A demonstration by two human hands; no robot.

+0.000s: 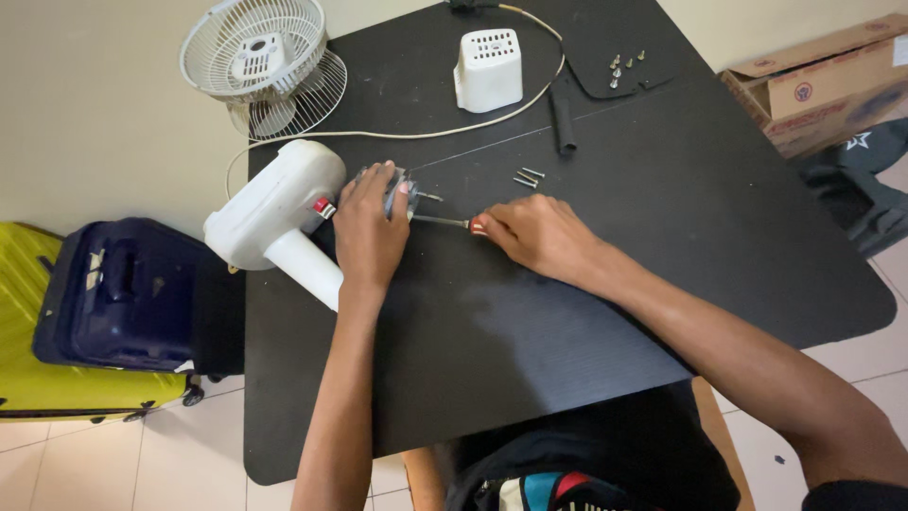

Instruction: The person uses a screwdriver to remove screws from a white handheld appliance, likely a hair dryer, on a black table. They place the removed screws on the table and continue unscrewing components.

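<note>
Motor (395, 192) sits pinned under my left hand (369, 232) at the white fan body (274, 203) on the black table (586, 322). Right hand (539, 235) grips a red-handled screwdriver (445, 221), tip at the motor. Brown cardboard box (823, 80), red round mark on its side, sits far right on the floor.

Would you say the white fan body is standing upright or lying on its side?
Lying on its side: the white fan body rests flat on the black table.
</note>
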